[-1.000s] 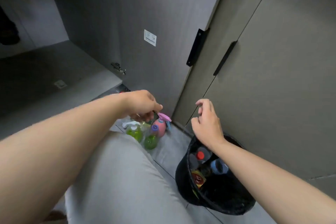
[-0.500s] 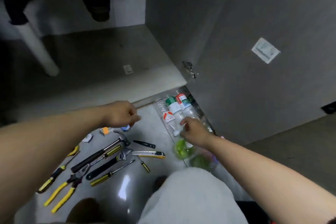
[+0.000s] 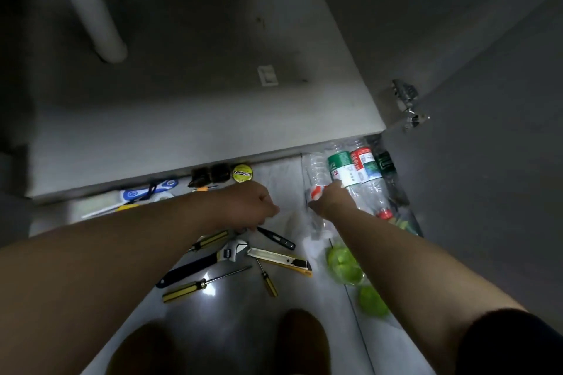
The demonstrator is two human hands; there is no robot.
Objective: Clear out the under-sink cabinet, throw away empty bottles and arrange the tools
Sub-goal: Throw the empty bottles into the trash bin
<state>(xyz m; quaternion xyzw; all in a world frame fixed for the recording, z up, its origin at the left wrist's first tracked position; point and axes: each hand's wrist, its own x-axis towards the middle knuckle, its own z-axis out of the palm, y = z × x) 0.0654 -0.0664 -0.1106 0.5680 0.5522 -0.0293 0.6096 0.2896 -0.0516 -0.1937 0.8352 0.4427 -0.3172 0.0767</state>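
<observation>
Cabinet floor point(image 3: 189, 106): grey board whose front edge runs left to right just beyond both hands. A white pipe point(image 3: 91, 6) stands at its back left, and there is a hinge point(image 3: 406, 103) at its right corner. Tile point(image 3: 283, 179): a pale strip shows between the two hands, reaching up to the cabinet edge. Bottles point(image 3: 353, 167): a row lying side by side at the right, between the cabinet edge and the open door point(image 3: 487, 192), with one red cap pointing toward the person. Right hand point(image 3: 330, 199): arm stretched forward, back of hand up, fingers closed round a clear bottle point(image 3: 315, 192) with a red-white label at the left end of the row. Left hand point(image 3: 256, 207): arm stretched forward, fingers curled under, above the tools; whether it holds anything cannot be told. Tools: wrench point(image 3: 210, 260), knife point(image 3: 278, 258) and screwdrivers point(image 3: 207, 283) lie spread on the tile near the left forearm, apart from the bottles. Tape measure point(image 3: 242, 173): lies against the cabinet edge. Green spray bottles point(image 3: 344, 265): two, partly under the right forearm.
</observation>
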